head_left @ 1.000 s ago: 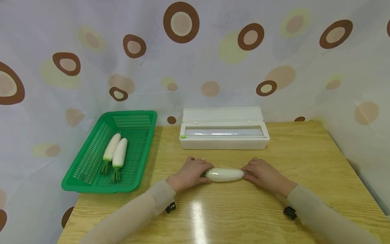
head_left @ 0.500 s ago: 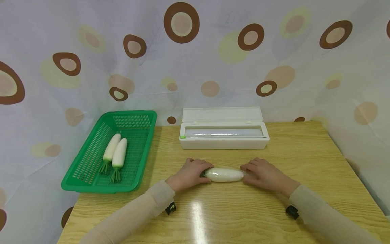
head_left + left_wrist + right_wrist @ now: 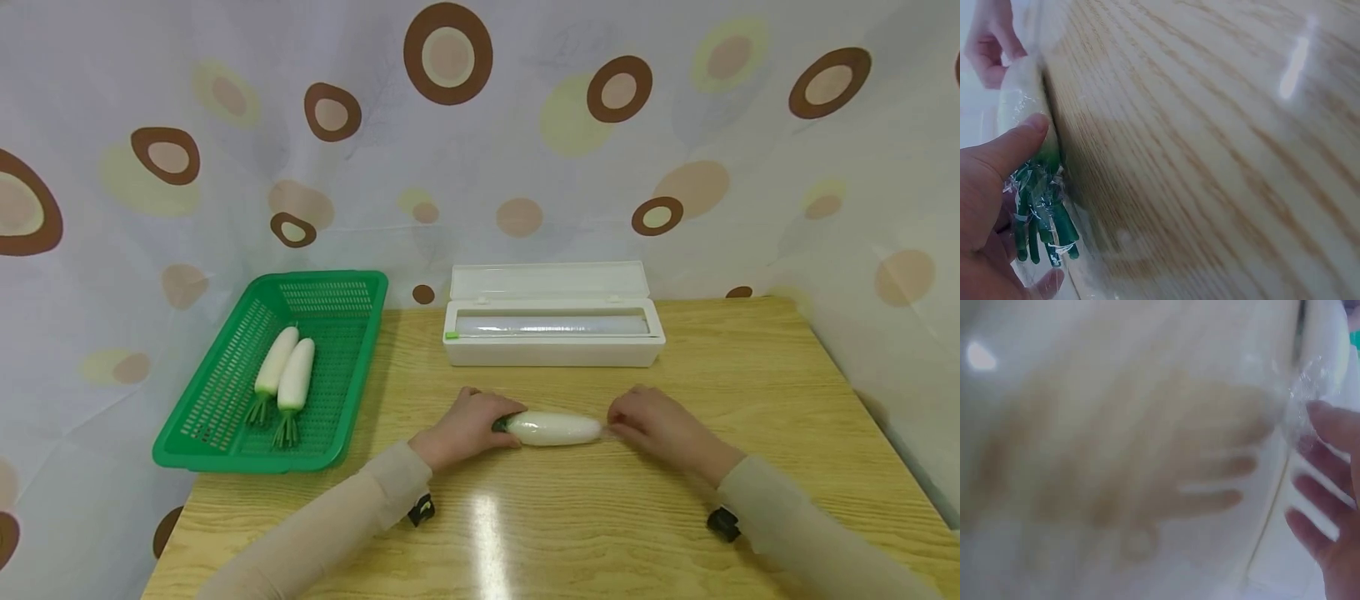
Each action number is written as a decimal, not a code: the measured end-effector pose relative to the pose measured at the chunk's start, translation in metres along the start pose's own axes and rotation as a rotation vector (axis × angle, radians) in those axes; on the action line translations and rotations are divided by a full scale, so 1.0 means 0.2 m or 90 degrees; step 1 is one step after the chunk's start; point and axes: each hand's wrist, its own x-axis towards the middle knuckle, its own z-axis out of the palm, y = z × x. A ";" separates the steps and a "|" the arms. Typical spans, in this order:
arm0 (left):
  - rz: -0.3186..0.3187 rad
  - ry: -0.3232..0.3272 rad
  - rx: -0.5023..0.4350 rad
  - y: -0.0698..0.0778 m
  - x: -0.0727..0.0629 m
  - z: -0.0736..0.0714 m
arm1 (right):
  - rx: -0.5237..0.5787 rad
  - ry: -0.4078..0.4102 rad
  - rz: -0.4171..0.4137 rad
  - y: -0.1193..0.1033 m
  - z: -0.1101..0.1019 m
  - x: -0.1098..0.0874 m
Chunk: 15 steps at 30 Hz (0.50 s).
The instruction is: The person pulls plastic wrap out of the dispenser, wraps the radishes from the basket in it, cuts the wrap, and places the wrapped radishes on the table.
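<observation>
Has just drawn the right hand [image 3: 656, 425] a little farther right, off the narrow tip of the white radish [image 3: 558, 428], opening a short gap bridged by clear cling film [image 3: 1305, 419]. Seems to pinch that wrinkled film end between right thumb and forefinger, with the remaining fingers loosely spread beside it in the right wrist view. Keeps the left hand [image 3: 472, 423] in place at the opposite end, with the thumb pressed near the green shoulder and the fingers narrowed round the film-covered stems [image 3: 1041, 225]. Has the radish lying left to right on the worktop [image 3: 750, 367], on the near side of the white box [image 3: 551, 355] with its raised lid and film roll [image 3: 551, 325], and to the right of the green basket [image 3: 247, 463]. Appears, judging by this shift, to be past covering the body, already glossy with film, and busy with the loose film at the tip. Cannot tell the tightness of any twist there. Shows no change at the basket, with two more radishes [image 3: 296, 377] inside, seemingly bare of film.
</observation>
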 end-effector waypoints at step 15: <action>0.002 0.048 0.014 0.00 -0.02 0.01 | 0.193 -0.070 0.217 -0.09 0.01 0.03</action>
